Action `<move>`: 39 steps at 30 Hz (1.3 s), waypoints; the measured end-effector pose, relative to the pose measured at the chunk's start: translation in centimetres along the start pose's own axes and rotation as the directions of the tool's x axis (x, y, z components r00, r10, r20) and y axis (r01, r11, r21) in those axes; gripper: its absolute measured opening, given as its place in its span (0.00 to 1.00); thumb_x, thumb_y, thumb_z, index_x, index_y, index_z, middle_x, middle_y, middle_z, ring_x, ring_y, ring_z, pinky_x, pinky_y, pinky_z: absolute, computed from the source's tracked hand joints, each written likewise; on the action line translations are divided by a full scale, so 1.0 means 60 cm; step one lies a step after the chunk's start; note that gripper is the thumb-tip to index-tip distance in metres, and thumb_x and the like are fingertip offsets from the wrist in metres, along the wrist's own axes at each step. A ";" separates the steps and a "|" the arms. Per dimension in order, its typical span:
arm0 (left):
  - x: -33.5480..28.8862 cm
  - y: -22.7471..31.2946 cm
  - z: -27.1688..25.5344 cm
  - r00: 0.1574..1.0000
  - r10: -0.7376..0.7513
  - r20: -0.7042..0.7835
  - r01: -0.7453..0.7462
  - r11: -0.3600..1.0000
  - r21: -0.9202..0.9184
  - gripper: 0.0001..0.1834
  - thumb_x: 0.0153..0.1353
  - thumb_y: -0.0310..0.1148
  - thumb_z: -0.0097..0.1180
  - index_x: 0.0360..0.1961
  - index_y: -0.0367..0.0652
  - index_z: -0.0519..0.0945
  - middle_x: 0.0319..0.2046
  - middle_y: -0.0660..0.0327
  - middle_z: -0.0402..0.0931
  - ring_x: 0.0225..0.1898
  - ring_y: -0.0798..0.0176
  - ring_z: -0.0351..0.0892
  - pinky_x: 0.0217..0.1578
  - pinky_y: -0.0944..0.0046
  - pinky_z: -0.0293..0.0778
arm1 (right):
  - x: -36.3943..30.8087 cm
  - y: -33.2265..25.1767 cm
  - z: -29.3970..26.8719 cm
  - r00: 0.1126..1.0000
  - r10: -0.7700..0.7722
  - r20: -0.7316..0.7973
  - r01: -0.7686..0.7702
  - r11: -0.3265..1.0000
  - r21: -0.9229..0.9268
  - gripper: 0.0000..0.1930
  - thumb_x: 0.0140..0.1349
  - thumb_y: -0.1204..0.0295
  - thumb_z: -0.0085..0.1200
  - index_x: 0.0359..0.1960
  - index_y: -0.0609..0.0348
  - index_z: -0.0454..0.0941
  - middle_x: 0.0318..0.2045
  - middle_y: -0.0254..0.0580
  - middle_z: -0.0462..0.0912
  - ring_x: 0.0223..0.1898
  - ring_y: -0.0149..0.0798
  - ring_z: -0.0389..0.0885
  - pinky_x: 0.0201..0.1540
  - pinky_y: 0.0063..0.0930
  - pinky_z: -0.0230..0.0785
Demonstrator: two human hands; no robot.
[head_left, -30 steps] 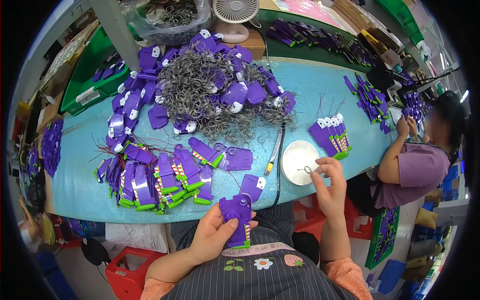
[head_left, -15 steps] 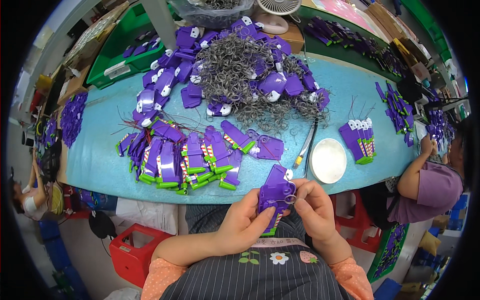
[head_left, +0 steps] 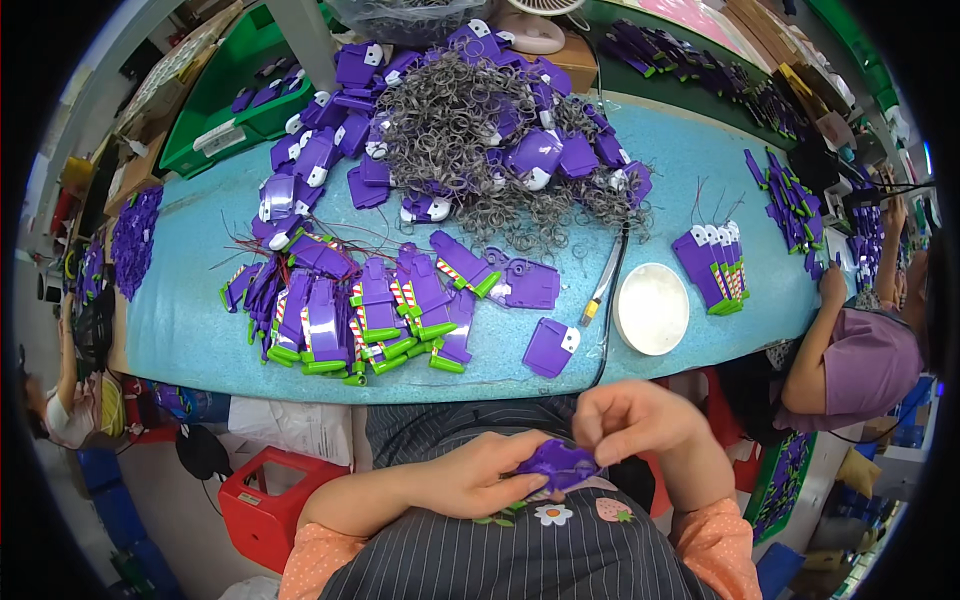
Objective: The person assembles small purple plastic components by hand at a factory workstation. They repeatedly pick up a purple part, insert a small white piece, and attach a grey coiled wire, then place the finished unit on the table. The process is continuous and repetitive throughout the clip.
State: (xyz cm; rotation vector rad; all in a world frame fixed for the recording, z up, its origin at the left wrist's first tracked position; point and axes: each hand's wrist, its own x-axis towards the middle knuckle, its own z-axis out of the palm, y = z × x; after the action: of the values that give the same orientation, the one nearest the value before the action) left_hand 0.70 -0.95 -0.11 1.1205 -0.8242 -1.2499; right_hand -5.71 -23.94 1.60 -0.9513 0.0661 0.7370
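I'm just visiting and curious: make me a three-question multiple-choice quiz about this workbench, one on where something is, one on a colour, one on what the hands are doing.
1. Where does the white round dish lie?
A. on the blue table, right of the black cable
B. in the green crate
C. on the person's lap

2. What colour are the tips of the purple parts stacked at the table's front?
A. orange
B. green
C. white

3. What are the two hands doing?
A. resting flat on the table
B. both on one purple part above the lap
C. holding the dish

Answers: 1 A, the dish sits on the table just right of the cable. 2 B, green ends show along the stack. 3 B, the left hand holds the part from below and the right hand pinches it from above.
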 end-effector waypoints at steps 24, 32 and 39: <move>-0.014 -0.033 0.037 0.919 -0.222 -0.327 0.055 0.892 -0.449 0.26 0.56 0.15 0.40 0.57 0.35 0.55 0.48 0.54 0.67 0.50 0.63 0.71 0.51 0.63 0.69 | 0.043 0.058 0.036 0.877 -0.313 -0.365 0.187 0.921 -0.341 0.13 0.53 0.83 0.53 0.42 0.66 0.72 0.46 0.46 0.69 0.22 0.22 0.73 0.20 0.13 0.65; -0.017 -0.028 0.032 0.907 -0.209 -0.365 0.071 0.932 -0.356 0.19 0.61 0.23 0.43 0.53 0.34 0.59 0.44 0.54 0.71 0.45 0.65 0.74 0.44 0.67 0.72 | 0.057 0.067 0.051 0.824 -0.381 -0.420 0.183 0.880 -0.439 0.13 0.53 0.82 0.54 0.42 0.66 0.70 0.42 0.44 0.70 0.23 0.22 0.73 0.21 0.13 0.67; -0.019 -0.014 0.018 0.936 -0.002 -0.353 0.035 0.996 0.087 0.14 0.64 0.27 0.40 0.49 0.31 0.62 0.36 0.54 0.77 0.38 0.68 0.77 0.36 0.70 0.74 | 0.054 0.064 0.063 0.856 -0.166 -0.489 0.319 0.915 0.246 0.11 0.54 0.80 0.54 0.39 0.63 0.68 0.35 0.36 0.69 0.34 0.24 0.71 0.36 0.19 0.67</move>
State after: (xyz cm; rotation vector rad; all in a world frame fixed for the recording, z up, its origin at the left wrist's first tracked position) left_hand -0.74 0.02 -0.51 1.3815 -0.6035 -0.9923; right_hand -6.56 -17.95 -0.09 -0.7842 0.4624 0.2355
